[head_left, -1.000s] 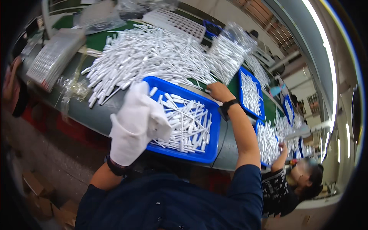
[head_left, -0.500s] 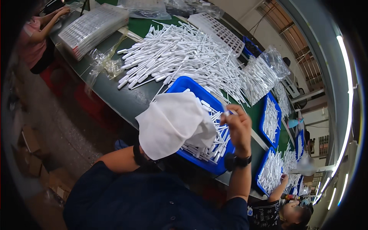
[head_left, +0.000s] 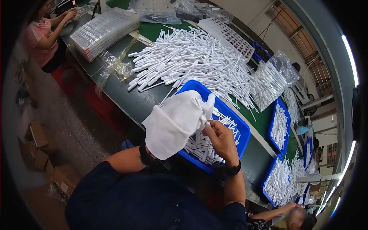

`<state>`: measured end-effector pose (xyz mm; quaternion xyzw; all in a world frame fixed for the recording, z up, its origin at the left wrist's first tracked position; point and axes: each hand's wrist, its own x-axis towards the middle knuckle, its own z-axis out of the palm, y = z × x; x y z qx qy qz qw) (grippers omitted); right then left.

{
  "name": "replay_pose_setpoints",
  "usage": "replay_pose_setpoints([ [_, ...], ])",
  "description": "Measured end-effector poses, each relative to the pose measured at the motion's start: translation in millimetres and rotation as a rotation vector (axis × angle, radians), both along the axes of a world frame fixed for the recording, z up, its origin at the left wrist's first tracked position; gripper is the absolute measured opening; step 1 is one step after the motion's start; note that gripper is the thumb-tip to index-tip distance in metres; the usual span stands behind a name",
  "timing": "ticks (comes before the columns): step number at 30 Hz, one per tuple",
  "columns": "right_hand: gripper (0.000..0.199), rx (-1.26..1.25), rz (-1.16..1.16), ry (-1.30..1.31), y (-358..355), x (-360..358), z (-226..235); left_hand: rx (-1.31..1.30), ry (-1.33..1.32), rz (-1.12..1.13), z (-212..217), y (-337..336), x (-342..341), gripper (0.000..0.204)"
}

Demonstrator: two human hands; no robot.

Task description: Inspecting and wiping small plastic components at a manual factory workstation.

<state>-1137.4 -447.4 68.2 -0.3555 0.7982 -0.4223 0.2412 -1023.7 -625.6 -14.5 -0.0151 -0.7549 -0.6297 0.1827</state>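
A loose white cloth covering, like a glove, wraps my left hand, which is held over the near-left part of a blue tray. Its fingers look curled in, though the fabric hides most of them and whatever they hold. My right hand, bare with a black wristband, meets the covered fingers from the right. Its thumb and fingertips are pinched together at a small white piece that I cannot make out. Beneath both hands, the tray holds many white plastic sticks with thicker ends.
A large heap of similar sticks spreads beyond the tray. Stacked clear plastic trays stand at the far left, near a crumpled clear bag. More filled blue trays line the right. Co-workers sit at far left and lower right.
My right hand has moved down and left, bringing its pinched fingers from the raised spot at the right to my covered left hand. The whole view has shifted slightly.
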Motion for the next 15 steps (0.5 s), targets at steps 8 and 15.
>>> replay_pose_setpoints([
  [8, 0.023, -0.082, 0.038, -0.117, 10, -6, -2, -0.882, 0.219, 0.385, 71, 1, 3, 0.04],
  [15, 0.023, -0.288, 0.019, -0.507, 13, -14, -19, -0.863, 0.165, 0.1, 67, 19, -9, 0.044],
])
